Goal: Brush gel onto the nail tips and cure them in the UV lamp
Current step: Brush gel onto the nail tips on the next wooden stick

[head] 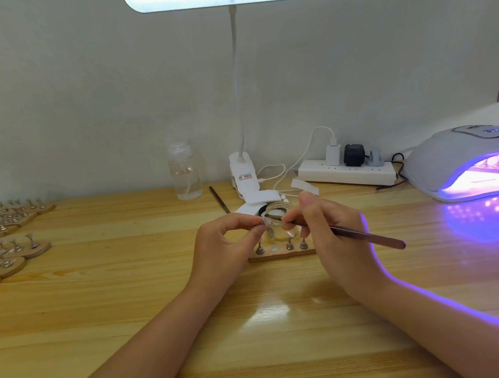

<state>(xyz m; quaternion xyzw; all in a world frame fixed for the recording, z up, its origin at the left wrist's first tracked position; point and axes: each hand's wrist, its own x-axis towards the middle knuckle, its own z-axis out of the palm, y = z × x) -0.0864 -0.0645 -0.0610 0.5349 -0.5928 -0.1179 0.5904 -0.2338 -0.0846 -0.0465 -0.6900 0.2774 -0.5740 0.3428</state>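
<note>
A: How is the work held?
B: A nail tip on its small stand [266, 224] is pinched between thumb and forefinger of the left hand [227, 239]. A brush [364, 236] is gripped pen-fashion by the right hand [330, 233], its bristle end laid against the tip.

A: What is noted directly behind?
B: A clear gel jar [281, 220] is seen just beyond the fingers, behind a wooden holder [281, 254] on which three stands are upright.

A: And outward?
B: The UV lamp [469, 163] is lit violet at the table's right edge. More holders [2, 240] are grouped at the left edge. A clear bottle [184, 172], a desk lamp clamp [242, 171] and a power strip [346, 172] are ranged along the far edge.
</note>
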